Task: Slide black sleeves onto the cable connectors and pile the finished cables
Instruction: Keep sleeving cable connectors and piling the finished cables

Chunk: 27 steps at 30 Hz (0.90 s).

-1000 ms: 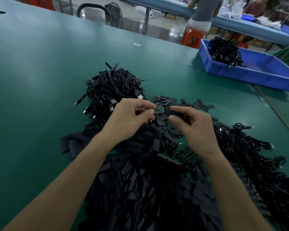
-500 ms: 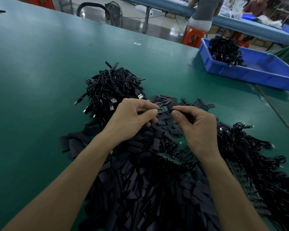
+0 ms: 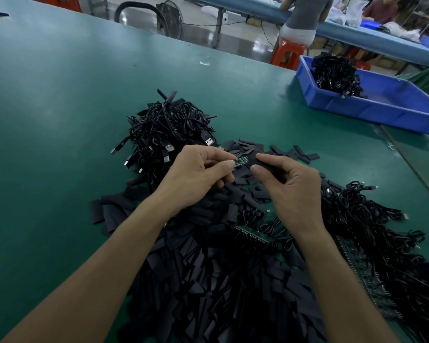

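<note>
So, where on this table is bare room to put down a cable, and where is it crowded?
Bare green table lies left of the cable pile and the loose sleeves, and between that pile and the blue bin. The near middle and right are crowded with sleeves and tangled cables.

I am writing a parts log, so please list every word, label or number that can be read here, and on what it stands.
No text is readable.
Small green board pinched by the left hand: markings too small to read.
Black sleeve in the right hand: no print shows.
Loose green board strip: blurred.
Blue bin: no label shows.
</note>
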Tool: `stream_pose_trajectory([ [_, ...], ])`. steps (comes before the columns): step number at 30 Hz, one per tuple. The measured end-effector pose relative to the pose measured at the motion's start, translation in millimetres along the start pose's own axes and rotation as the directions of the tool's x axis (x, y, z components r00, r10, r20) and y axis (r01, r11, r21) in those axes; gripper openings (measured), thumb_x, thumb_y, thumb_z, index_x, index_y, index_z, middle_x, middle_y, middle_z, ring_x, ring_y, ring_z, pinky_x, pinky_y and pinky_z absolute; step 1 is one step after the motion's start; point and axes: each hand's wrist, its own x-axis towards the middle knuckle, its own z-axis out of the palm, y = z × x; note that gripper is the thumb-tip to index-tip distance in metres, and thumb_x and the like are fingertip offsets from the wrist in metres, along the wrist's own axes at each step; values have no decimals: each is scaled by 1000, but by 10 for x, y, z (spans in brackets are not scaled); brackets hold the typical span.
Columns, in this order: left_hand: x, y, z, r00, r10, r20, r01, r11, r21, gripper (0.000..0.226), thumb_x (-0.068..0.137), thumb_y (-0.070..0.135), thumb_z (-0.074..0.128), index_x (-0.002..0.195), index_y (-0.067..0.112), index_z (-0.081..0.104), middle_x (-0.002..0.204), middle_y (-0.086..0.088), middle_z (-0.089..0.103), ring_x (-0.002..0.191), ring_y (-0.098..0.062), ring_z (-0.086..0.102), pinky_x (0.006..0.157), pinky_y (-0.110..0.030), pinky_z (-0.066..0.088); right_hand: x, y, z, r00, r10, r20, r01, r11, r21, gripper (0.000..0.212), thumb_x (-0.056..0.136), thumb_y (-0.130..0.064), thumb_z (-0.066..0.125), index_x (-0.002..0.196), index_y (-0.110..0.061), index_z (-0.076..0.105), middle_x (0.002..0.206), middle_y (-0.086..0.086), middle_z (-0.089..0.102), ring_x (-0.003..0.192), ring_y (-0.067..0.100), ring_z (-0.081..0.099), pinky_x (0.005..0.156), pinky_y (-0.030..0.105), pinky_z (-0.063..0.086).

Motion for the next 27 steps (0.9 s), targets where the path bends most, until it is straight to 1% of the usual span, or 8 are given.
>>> stream_pose_trajectory([
  [4,2,17,2,1000,-5,20,5,1000,0,11,97,14,64,94,22,71,70,5,74,60,-4,63,63,-15,53,4,1,-8,1000,7,8,-7,1000,-10,25,85,-21,79,108,-27,74,95,-22,71,89,-4,69,81,13,53],
  [8,9,21,-24,999,3,45,-3,1000,11,11,97,12,63,97,19,72,69,6,73,62,-1,63,64,-13,51,30,1,-52,997,13,76,-11,1000,-29,24,85,-23,79,107,-31,73,94,-21,72,88,-2,70,81,15,54],
  [13,6,4,-77,994,29,105,-36,997,69,17,97,16,64,99,30,73,75,7,74,70,-1,66,70,-16,54,78,-5,-142,982,19,186,-13,999,-35,25,84,-22,79,107,-30,74,97,-19,73,90,-2,70,83,16,54],
  [16,9,-21,-76,992,21,128,-32,996,84,19,96,17,66,96,34,73,76,7,75,73,-5,67,74,-25,55,87,-26,-164,964,9,267,-2,1000,-26,25,83,-20,79,106,-31,74,99,-16,74,91,0,70,84,20,56],
  [18,12,-37,-59,991,9,134,-19,997,72,17,95,16,67,96,32,71,76,8,75,73,-3,68,71,-20,54,83,-33,-153,954,-3,300,7,1000,-12,26,84,-20,79,104,-35,73,100,-15,74,93,0,70,86,22,56],
  [22,22,-58,-42,993,-21,113,21,1000,0,8,93,16,70,99,20,66,78,2,76,68,-5,68,68,-16,53,67,-18,-121,963,-12,268,12,1000,2,23,85,-20,77,105,-31,74,98,-12,75,91,4,71,86,27,58],
  [25,28,-59,-48,995,-38,87,40,999,-17,10,90,18,73,94,15,64,79,0,77,71,-8,71,68,-18,55,35,-19,-94,970,-38,241,35,999,20,21,84,-26,75,101,-38,71,86,-18,75,82,5,72,81,27,59],
  [27,25,-75,-44,995,-72,63,69,997,36,15,89,27,75,93,17,65,79,3,77,74,-9,73,72,-25,57,17,-22,-81,974,-47,221,41,999,32,20,83,-29,74,99,-41,70,81,-18,74,76,7,72,77,29,60],
])
